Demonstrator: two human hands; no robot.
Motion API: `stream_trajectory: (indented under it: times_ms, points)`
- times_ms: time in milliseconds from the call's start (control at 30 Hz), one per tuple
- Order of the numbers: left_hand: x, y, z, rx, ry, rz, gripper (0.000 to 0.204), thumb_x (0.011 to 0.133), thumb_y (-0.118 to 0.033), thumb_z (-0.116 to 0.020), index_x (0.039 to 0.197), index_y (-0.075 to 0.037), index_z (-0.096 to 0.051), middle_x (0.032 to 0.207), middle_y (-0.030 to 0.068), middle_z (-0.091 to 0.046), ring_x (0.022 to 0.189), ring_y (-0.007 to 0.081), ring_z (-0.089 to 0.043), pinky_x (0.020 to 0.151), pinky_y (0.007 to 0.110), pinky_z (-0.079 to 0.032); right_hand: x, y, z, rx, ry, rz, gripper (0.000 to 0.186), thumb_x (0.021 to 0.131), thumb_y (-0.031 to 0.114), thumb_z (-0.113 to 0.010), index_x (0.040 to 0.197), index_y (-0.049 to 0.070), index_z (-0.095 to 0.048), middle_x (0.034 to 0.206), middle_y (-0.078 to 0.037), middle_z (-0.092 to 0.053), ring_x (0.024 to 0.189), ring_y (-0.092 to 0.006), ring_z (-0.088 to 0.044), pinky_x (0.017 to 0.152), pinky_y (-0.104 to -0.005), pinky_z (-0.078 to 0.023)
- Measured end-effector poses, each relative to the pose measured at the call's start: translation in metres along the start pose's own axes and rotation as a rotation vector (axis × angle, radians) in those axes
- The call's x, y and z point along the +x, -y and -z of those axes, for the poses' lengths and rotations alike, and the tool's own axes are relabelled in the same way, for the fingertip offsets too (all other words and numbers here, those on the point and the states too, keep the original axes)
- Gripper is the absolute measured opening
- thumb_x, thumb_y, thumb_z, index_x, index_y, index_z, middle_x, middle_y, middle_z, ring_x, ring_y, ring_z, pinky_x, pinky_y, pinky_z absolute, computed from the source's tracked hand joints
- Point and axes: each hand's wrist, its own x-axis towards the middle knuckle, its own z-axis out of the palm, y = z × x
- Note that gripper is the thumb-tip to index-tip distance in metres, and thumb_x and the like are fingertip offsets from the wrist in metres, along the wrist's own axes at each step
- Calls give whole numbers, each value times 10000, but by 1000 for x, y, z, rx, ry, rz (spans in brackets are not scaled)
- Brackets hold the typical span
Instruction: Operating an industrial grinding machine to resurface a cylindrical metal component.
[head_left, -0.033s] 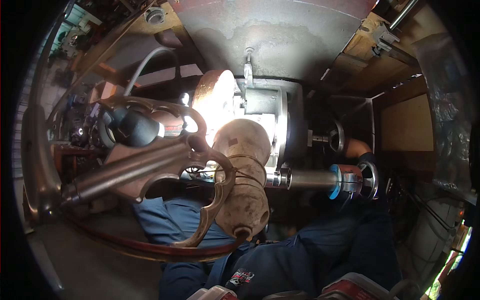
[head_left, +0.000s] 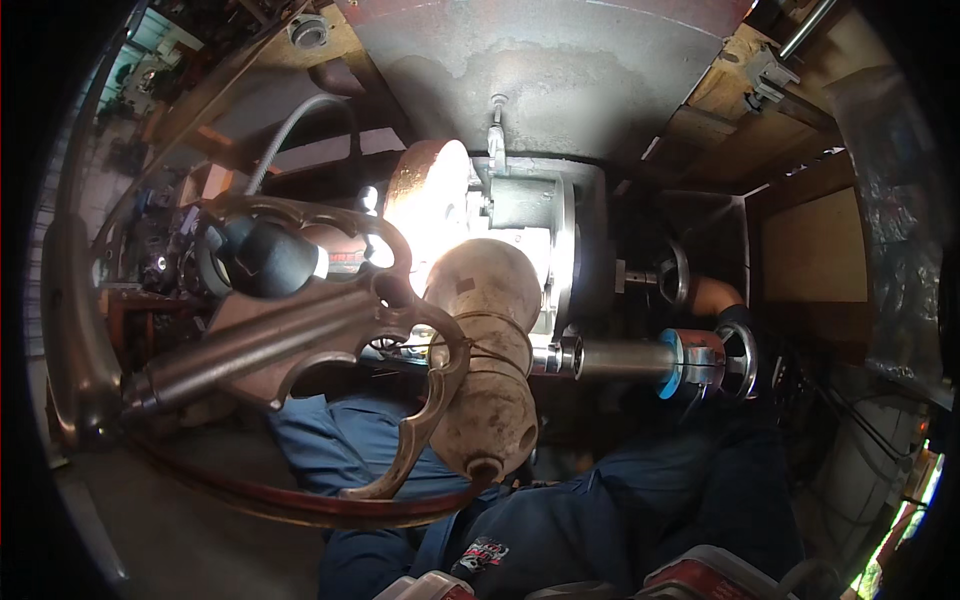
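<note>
A bare wrist or hand (head_left: 712, 295), coming out of a dark sleeve at the right, reaches the upper handwheel (head_left: 672, 278) of a machine. By its place I take it for my right hand; its fingers are hidden behind the wheel. Just below is a second handwheel (head_left: 740, 358), beside a blue-and-copper collar (head_left: 690, 362) on a thick metal shaft (head_left: 625, 361). My left hand does not show. A blue sleeve or trouser leg (head_left: 345, 435) runs behind the metalwork at the left. At the machine's middle, a round copper-coloured part (head_left: 430, 190) is strongly lit.
A pale double-bulb body (head_left: 483, 350) blocks the middle view. Left of it a curved metal frame (head_left: 430, 440) and a metal tube (head_left: 260, 345) cross close to me, with a dark lamp-like cylinder (head_left: 270, 258) behind. A grey panel (head_left: 560, 90) rises at the back.
</note>
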Motion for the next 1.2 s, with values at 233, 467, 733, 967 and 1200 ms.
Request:
stream_trajectory:
  times_ms: [233,467,733,967,1200]
  points:
    - [-4,1,1,-8,-2,18,146,873,-69,-643,980,30,-635,890,139,-661,858,219,-638,795,360,-497,8,-8,-4,16,-11,98,319,869,225,-590,1099,28,-691,1105,-219,-692,995,-312,-679,858,-409,-509]
    - [-6,0,3,-7,-2,32,146,875,-74,-644,978,28,-640,894,139,-667,860,216,-642,793,359,-498,5,-2,2,80,-38,95,361,884,276,-589,1120,22,-688,1129,-212,-687,1025,-323,-669,884,-399,-501]
    - [-7,-3,6,-2,0,44,146,878,-80,-645,977,27,-645,898,138,-672,863,213,-646,790,359,-500,-78,-22,27,722,-621,140,417,1026,354,-494,1265,25,-585,1077,-135,-686,1039,-202,-638,909,-333,-485]
    - [-7,-6,9,7,4,45,146,880,-85,-646,976,25,-649,902,138,-678,865,210,-650,788,358,-501,-197,35,-50,690,-1337,226,650,1015,493,-320,1233,-50,-603,693,-51,-576,602,-110,-482,626,-272,-346]
    - [-3,-5,11,3,4,48,146,883,-90,-648,974,24,-654,906,137,-683,868,208,-654,786,357,-502,-183,88,-76,332,-1325,161,414,1023,135,-335,1327,-93,-500,1306,-272,-572,1218,-376,-577,1024,-409,-454]
